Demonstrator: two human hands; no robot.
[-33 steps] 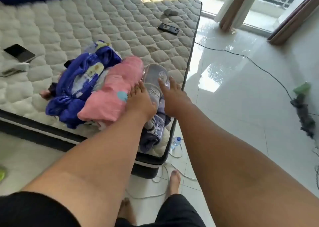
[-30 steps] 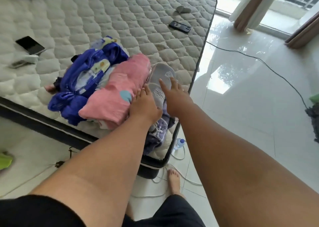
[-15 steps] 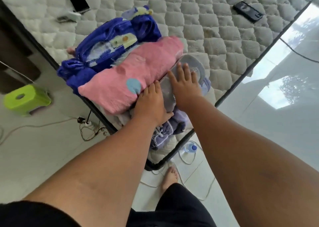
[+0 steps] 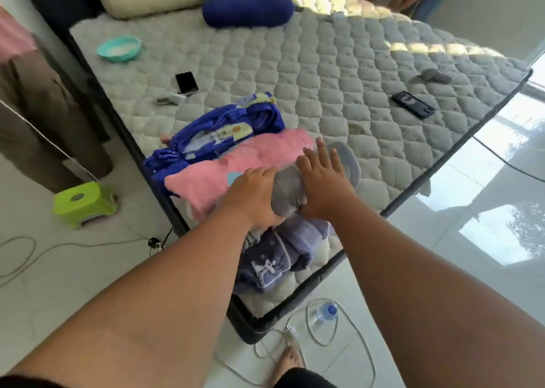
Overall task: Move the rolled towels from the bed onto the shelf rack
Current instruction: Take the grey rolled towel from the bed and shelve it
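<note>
Several rolled towels lie at the near corner of the bed (image 4: 324, 71): a blue one (image 4: 218, 133) farthest left, a pink one (image 4: 236, 163) beside it, a grey one (image 4: 345, 163), and a purple one (image 4: 280, 257) lower down by the edge. My left hand (image 4: 253, 195) sits at the seam between the pink and grey rolls, fingers tucked against the grey towel. Flat over the grey towel's other side lies my right hand (image 4: 321, 181), fingers spread. The grey roll is held between both hands and rests on the pile. No shelf rack is in view.
On the mattress lie a phone (image 4: 186, 82), a black remote-like device (image 4: 413, 104), a teal bowl (image 4: 118, 48) and a blue pillow (image 4: 247, 11). A green stool (image 4: 84, 203) stands on the floor at left. A water bottle (image 4: 324, 312) and cables lie by my foot (image 4: 287, 361).
My view has swung left and up, showing more of the bed and the stool. Both hands have stayed on the grey towel, closing in a little around it.
</note>
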